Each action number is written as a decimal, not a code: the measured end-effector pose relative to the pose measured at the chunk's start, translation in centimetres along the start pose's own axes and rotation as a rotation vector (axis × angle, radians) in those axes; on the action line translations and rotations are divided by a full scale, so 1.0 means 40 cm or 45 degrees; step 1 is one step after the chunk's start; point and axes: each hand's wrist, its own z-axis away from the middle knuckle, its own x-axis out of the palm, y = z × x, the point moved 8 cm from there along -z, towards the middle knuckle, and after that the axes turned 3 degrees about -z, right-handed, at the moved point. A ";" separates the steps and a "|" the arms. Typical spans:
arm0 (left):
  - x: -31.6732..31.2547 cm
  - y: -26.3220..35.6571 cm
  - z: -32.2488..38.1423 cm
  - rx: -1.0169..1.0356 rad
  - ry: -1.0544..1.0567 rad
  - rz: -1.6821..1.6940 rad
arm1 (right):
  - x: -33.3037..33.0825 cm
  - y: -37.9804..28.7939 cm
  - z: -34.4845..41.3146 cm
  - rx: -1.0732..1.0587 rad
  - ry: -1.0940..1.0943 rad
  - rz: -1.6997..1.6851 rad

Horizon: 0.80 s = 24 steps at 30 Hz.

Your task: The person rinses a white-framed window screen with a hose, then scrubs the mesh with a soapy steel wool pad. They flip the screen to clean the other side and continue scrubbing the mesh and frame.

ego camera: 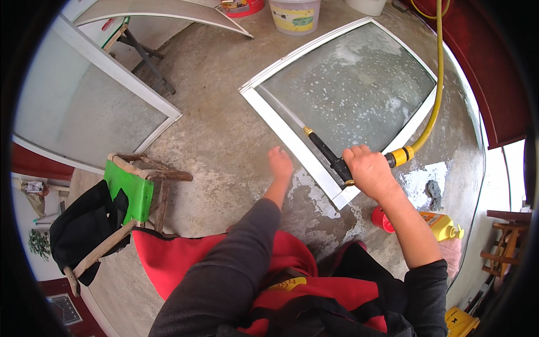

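My right hand (367,170) is closed around the black handle of a hose spray nozzle (323,148) with brass ends. A yellow hose (438,84) joins it through a yellow-and-black connector (400,156). Water jets from the brass tip towards the upper left, over a white-framed glass panel (362,84) lying on the concrete floor. Foam and droplets dot the glass. My left hand (281,162) hangs over the floor to the left of the frame, touching nothing that I can see; its fingers look loosely curled, and what its palm holds, if anything, is hidden.
A second framed panel (97,101) leans at the left, near a wooden chair with a green seat (137,198) and black cloth. Buckets (294,17) stand at the top. At the lower right are a red container (382,219), a yellow bottle (442,225), a pink towel (451,255) and a dark scrubber (433,195).
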 end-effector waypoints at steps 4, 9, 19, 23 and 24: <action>0.005 -0.004 0.001 0.021 0.018 0.002 | 0.002 0.010 -0.003 0.015 0.022 0.035; 0.007 -0.017 -0.005 0.033 0.046 0.014 | 0.015 0.058 -0.003 0.078 0.049 0.088; 0.007 -0.018 -0.005 -0.066 -0.042 -0.014 | 0.020 0.187 0.000 0.308 0.019 0.058; 0.003 -0.030 -0.006 -0.071 -0.043 -0.010 | 0.004 0.211 0.006 0.338 0.089 0.080; 0.004 -0.033 -0.008 -0.059 -0.048 -0.016 | 0.002 0.219 0.008 0.354 0.089 0.082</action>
